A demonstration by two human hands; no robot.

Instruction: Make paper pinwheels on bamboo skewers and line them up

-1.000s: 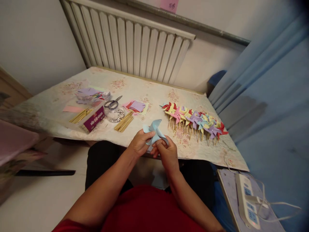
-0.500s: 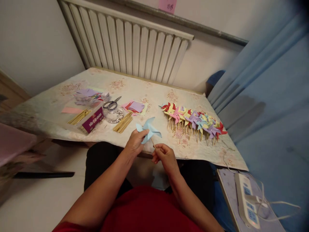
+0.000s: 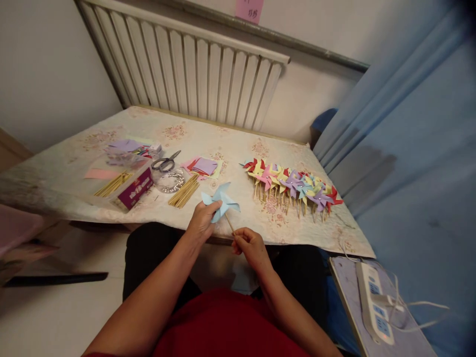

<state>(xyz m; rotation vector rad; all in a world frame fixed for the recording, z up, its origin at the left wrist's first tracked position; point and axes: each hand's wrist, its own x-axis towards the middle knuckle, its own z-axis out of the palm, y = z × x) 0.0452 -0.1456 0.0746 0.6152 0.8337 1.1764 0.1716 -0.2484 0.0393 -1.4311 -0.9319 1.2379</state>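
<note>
Both hands on a light blue paper pinwheel (image 3: pixel 220 201) at the near table (image 3: pixel 230 144) edge.
The left hand (image 3: pixel 201 222) pinches a blade; the right hand (image 3: pixel 248 243) closes its fingers around the stick (image 3: pixel 229 224). Finished pinwheels (image 3: pixel 290 184) lie in a row to the right, loose sticks (image 3: pixel 183 190) to the left.

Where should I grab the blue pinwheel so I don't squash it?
Pinch the thin wooden stick poking out under the paper of the blue pinwheel, coming from below, as the right hand does. The stick is stiff and slants down toward you; the folded paper blades, where the left hand rests, look soft and would likely crease.
</note>
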